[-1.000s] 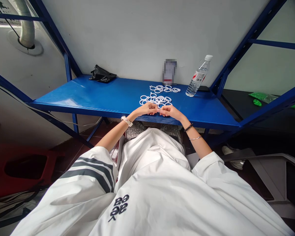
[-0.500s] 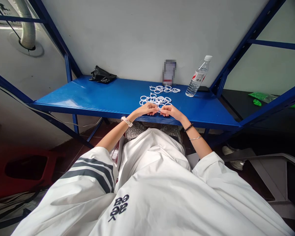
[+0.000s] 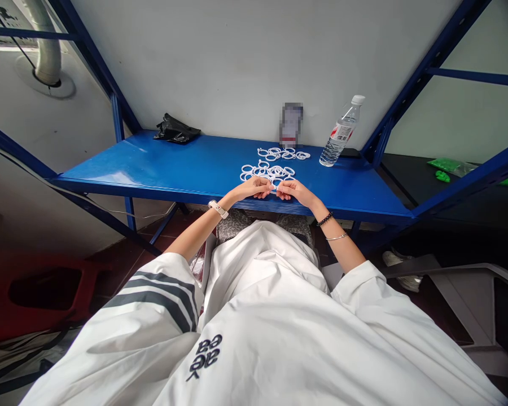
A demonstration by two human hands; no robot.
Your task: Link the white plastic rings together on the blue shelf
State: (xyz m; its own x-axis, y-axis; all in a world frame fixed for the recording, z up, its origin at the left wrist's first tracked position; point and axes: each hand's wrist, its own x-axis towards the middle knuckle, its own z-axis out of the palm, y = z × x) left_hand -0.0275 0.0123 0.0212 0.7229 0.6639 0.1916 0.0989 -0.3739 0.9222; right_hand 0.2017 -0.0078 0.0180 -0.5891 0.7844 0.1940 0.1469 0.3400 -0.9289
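Over the front edge of the blue table (image 3: 161, 169), my left hand (image 3: 256, 187) and my right hand (image 3: 294, 192) meet fingertip to fingertip. Both are closed in a pinch on a small white ring (image 3: 276, 185), partly hidden by the fingers. Just beyond them lies a pile of white rings (image 3: 260, 170), several overlapping. A smaller group of white rings (image 3: 275, 153) rests farther back. Whether the held ring is joined to the pile, I cannot tell.
A water bottle (image 3: 337, 138) stands at the back right, beside a dark flat object (image 3: 350, 153). A blurred upright object (image 3: 292, 124) leans on the wall. At the back left lies a black plastic bag (image 3: 175, 129). Blue metal posts (image 3: 383, 144) frame the table.
The fingertips of my right hand have shifted very slightly to the right, away from my left. Everything else stays in place.
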